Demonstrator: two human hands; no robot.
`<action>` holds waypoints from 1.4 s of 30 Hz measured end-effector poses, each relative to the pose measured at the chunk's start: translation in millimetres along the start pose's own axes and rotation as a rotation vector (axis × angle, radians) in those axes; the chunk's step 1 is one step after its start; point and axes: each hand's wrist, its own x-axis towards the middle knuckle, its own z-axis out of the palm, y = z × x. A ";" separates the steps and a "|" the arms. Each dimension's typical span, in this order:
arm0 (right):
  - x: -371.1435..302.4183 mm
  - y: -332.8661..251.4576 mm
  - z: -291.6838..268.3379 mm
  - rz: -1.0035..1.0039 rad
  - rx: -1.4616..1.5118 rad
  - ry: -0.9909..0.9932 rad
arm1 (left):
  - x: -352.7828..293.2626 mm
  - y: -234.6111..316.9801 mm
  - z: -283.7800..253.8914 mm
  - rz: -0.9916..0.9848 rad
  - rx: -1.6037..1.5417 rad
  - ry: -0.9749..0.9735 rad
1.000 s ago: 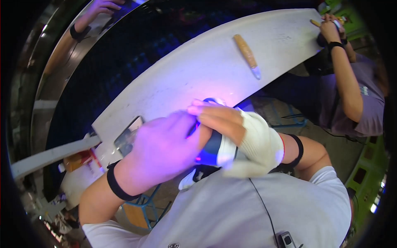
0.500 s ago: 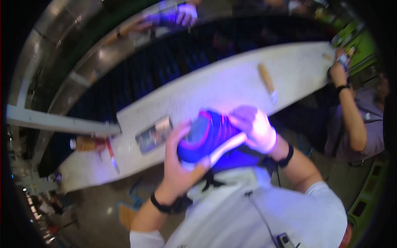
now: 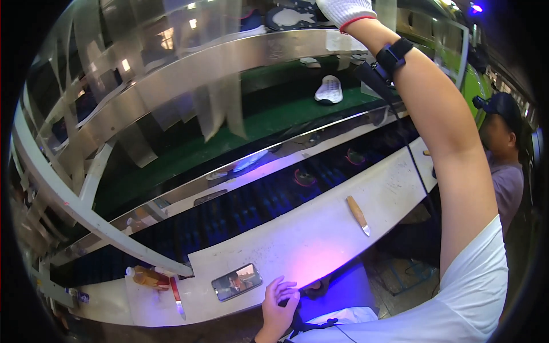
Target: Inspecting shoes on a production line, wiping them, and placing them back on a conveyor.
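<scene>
My left hand (image 3: 279, 306), bare, hovers by the front edge of the white worktable (image 3: 229, 257), its fingers loosely curved and holding nothing. Just left of it lies a phone (image 3: 237, 282) with a lit screen. My right hand (image 3: 347, 10), in a white knit glove with a red cuff, reaches up to the raised shelf at the top. Its fingertips are cut off by the frame, so any grip is hidden. Beside that glove are a dark shoe piece with a white fish-like shape (image 3: 290, 18) and a dark shoe with a white sole (image 3: 251, 22).
A wooden-handled knife (image 3: 358, 216) and a red-handled knife (image 3: 178, 298) lie on the table, near an amber bottle (image 3: 150, 278). Beyond runs a dark conveyor with shoes (image 3: 305, 177); a white sole (image 3: 329, 90) rests on a green belt (image 3: 269, 108). A grey post (image 3: 97, 211) stands left; a co-worker (image 3: 503, 137) sits right.
The dark shoe with pink trim and the white strip have left my hands. My right arm has swung up and forward to the shelf; my left hand has dropped to the table edge.
</scene>
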 end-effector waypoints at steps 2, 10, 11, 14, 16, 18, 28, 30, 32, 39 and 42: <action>7.3 -4.5 16.6 -0.058 0.021 -0.014 | -11.0 -12.4 -11.3 -0.012 0.024 0.044; 15.1 -144.5 51.5 -0.266 0.232 -0.059 | -37.2 -35.2 -35.7 -0.250 -0.087 0.322; 18.8 -168.8 50.6 -0.279 0.266 -0.092 | -34.2 -32.3 -37.6 -0.220 -0.045 0.331; 34.3 -213.6 112.2 -0.294 0.080 0.033 | -33.2 -26.3 -42.2 -0.189 0.007 0.367; 45.1 -228.6 125.7 -0.480 -0.105 -0.511 | -32.6 -33.0 -44.7 -0.179 -0.013 0.427; 44.6 -213.6 146.2 -0.529 0.079 -0.484 | -33.4 -35.9 -44.2 -0.168 -0.024 0.420; -51.2 -235.8 87.5 -0.648 0.540 -0.155 | -29.7 -19.7 -43.2 -0.115 0.052 0.307; -98.7 -204.2 75.1 -0.602 0.551 -0.586 | -25.3 -21.0 -36.9 -0.154 0.042 0.209; -131.5 -160.5 70.1 -0.410 0.378 -0.840 | -24.1 -19.7 -40.1 -0.167 0.047 0.155; -218.6 24.3 95.0 0.345 0.237 -1.061 | 112.9 16.2 -11.8 0.199 0.544 -0.029; -225.0 16.9 104.8 0.323 0.245 -0.918 | 223.4 -3.5 21.6 0.213 0.522 -0.041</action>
